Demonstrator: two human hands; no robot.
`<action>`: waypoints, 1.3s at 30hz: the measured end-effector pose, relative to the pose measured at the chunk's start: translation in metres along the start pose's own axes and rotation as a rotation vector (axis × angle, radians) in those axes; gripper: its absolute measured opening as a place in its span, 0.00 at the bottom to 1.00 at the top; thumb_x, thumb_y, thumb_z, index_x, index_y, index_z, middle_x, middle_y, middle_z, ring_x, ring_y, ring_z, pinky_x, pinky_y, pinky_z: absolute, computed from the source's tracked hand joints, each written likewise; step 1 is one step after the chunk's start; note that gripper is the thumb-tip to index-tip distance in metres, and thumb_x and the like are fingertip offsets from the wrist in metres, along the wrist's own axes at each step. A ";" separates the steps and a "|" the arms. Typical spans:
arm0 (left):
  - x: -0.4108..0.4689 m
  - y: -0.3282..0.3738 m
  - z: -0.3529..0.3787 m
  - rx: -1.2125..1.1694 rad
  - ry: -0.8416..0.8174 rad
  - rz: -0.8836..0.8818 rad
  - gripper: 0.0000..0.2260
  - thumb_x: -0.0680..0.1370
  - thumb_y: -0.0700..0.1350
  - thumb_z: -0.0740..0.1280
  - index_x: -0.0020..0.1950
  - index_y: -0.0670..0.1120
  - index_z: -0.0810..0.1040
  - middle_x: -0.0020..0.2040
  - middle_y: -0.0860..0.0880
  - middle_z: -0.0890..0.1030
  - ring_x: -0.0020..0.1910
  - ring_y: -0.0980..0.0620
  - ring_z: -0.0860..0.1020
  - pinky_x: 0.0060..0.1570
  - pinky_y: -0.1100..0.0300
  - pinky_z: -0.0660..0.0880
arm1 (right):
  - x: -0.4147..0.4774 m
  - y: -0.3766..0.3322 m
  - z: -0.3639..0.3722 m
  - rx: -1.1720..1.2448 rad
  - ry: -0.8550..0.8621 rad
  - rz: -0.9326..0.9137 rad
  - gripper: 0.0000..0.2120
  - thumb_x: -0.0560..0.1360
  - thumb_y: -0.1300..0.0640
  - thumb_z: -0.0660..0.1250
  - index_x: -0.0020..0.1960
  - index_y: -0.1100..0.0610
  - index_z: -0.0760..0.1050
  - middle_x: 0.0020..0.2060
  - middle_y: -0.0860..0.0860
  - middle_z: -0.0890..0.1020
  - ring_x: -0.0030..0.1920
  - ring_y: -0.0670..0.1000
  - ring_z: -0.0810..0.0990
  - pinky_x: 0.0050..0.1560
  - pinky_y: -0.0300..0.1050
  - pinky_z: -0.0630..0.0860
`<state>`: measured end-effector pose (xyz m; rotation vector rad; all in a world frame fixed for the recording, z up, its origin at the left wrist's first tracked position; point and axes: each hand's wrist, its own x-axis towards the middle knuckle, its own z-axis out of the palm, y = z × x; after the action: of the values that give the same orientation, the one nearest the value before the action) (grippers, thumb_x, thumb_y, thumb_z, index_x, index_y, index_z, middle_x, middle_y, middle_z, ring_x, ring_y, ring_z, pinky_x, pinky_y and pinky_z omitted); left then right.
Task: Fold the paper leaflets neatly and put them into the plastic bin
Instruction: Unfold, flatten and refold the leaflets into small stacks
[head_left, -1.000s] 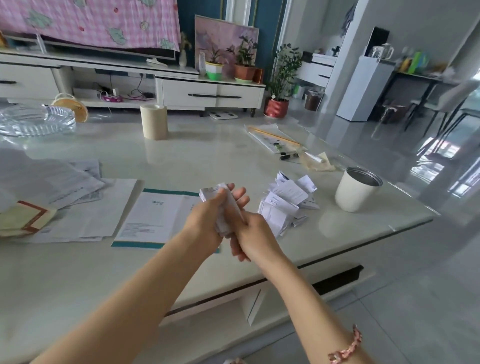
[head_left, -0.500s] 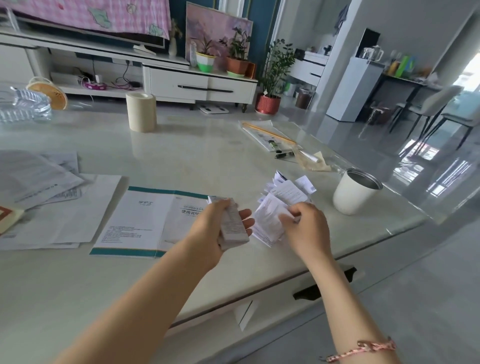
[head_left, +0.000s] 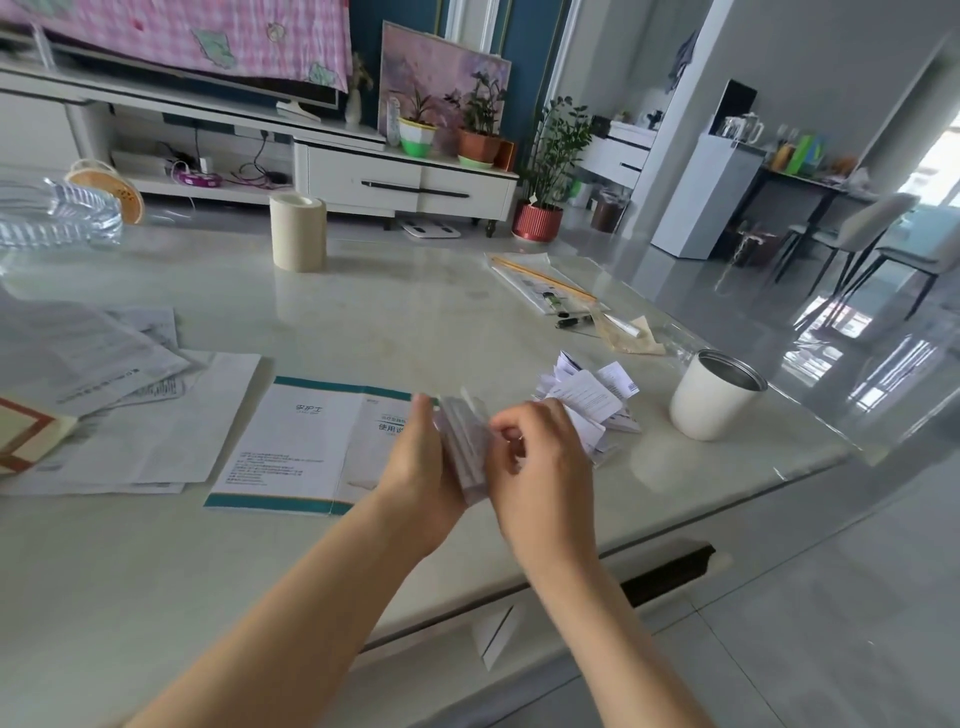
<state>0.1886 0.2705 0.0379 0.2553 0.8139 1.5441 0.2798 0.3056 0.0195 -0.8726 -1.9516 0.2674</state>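
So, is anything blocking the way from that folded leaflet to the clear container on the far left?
Nothing upright. The left hand holds the folded leaflet; toward the clear container only flat papers lie, and the beige roll stands farther back.

Left grip (head_left: 421, 467), right grip (head_left: 545, 467): bare, slightly motion-blurred. Both forearms (head_left: 291, 613) bare to frame edge.

head-worn – forward, down over table (head_left: 389, 322)

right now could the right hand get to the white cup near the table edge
Probably yes. The white cup stands to the right of the right hand, with only a low pile of folded leaflets between them. That hand is busy, though, at the leaflet the left hand holds.
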 end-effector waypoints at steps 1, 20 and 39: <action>-0.002 0.001 0.000 -0.038 -0.023 -0.012 0.27 0.81 0.60 0.46 0.54 0.41 0.76 0.37 0.44 0.83 0.30 0.52 0.82 0.27 0.64 0.77 | -0.003 0.001 0.003 -0.056 -0.036 -0.061 0.04 0.70 0.62 0.63 0.41 0.58 0.76 0.39 0.52 0.76 0.39 0.54 0.77 0.37 0.44 0.75; -0.007 0.008 -0.002 0.165 0.037 0.215 0.09 0.77 0.47 0.65 0.40 0.44 0.78 0.36 0.48 0.81 0.28 0.49 0.77 0.27 0.60 0.67 | 0.004 -0.018 -0.001 0.292 -0.254 0.361 0.15 0.80 0.56 0.58 0.35 0.52 0.69 0.26 0.45 0.72 0.24 0.44 0.70 0.27 0.34 0.65; 0.020 0.008 -0.022 0.741 0.557 0.820 0.13 0.81 0.44 0.60 0.41 0.39 0.76 0.32 0.45 0.77 0.29 0.56 0.69 0.29 0.71 0.65 | 0.002 -0.028 0.025 0.420 -0.464 0.609 0.19 0.78 0.57 0.60 0.28 0.55 0.70 0.22 0.47 0.74 0.24 0.48 0.70 0.30 0.41 0.70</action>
<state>0.1659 0.2829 0.0212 0.7934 1.8860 2.0391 0.2457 0.2907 0.0220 -1.1671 -1.8715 1.2837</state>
